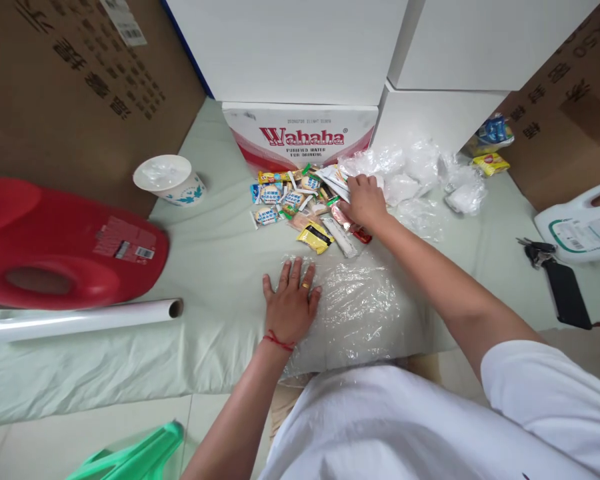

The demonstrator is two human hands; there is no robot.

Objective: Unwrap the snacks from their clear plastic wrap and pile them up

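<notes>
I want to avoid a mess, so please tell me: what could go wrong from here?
The left hand rests along the edge of wrinkled clear plastic, which might slide. The right hand touches a loose pile of wrapped snacks; some could scatter. The black phone-like item lies near the pale green cloth's front edge; a bump might drop it.

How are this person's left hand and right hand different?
The left hand lies flat with fingers spread, at the left edge of the clear plastic; the right hand curls its fingers at the snack packets. The left hand has a red string bracelet at its wrist; the right hand shows none. Neither wears a glove.
</notes>
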